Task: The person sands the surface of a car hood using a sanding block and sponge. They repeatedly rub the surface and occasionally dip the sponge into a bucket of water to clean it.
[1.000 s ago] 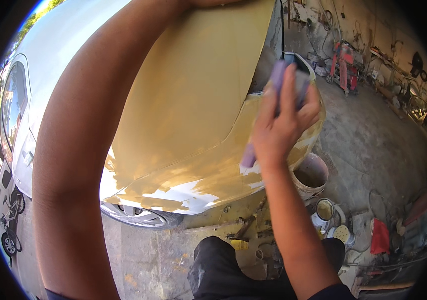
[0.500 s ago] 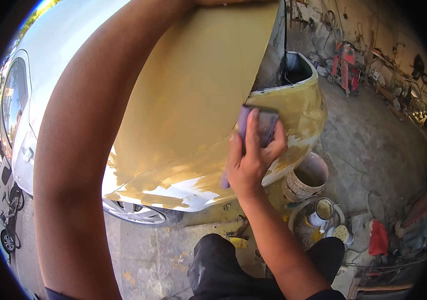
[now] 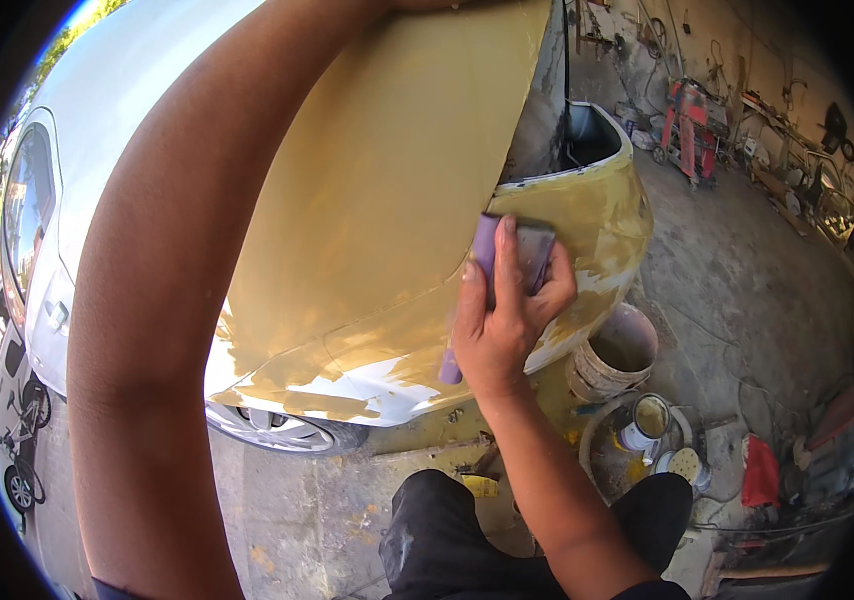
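My right hand (image 3: 505,330) grips a dark sanding block (image 3: 534,245) wrapped in purple sandpaper (image 3: 484,245), fingers spread over its back. The block lies against the car's corner panel, at the seam below the opening for a light. A purple end of the sandpaper shows below the hand. The car's rear panel (image 3: 377,180) is dull yellow, with bare white patches (image 3: 387,385) along its lower edge. My left arm reaches up across the car; only a sliver of my left hand (image 3: 427,4) shows at the top edge, its fingers mostly cut off.
Below the bumper stand a dirty bucket (image 3: 619,352) and an opened can (image 3: 647,420). A red cloth (image 3: 759,472) lies at the right. Farther back are a red floor jack (image 3: 689,130) and tools along the wall. A car wheel (image 3: 282,430) sits below the panel.
My right hand and the sanding block stay at nearly the same spot on the corner, shifted only slightly. My left arm keeps its place.
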A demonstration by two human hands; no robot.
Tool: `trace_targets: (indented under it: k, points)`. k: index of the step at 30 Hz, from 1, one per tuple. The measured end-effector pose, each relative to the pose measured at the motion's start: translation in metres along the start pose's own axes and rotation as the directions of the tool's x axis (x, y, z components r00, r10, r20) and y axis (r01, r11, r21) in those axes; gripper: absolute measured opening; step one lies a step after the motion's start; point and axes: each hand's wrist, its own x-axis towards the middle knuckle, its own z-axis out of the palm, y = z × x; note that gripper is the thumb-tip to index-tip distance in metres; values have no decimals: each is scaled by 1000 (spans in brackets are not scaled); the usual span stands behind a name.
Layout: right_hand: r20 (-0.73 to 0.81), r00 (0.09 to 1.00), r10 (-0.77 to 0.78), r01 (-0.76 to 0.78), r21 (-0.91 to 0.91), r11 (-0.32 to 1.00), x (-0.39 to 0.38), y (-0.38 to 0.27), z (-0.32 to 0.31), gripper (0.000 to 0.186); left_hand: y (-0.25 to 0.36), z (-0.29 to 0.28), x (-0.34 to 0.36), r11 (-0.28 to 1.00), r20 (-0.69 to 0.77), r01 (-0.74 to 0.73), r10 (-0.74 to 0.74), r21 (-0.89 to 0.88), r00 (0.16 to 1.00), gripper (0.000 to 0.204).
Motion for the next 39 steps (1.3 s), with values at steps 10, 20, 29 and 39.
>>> trace_targets:
  k: [10, 20, 29, 39]
  points:
    - [-34, 998, 52, -52, -22, 998, -1, -8, 2, 60, 6, 2, -2, 999, -34, 40, -40, 1, 999, 42]
    - [-81, 996, 26, -35, -115, 993, 39, -18, 7, 56, 8, 0, 2, 999, 0, 44, -44, 2, 999, 46]
    - [-89, 996, 31, -45, -160, 986, 57, -15, 9, 56, 5, -2, 4, 999, 1, -5, 5, 51, 1000, 45]
    - [-78, 995, 57, -63, -78, 995, 45, -14, 12, 59, 6, -1, 1, 996, 26, 8, -10, 88, 1000, 47]
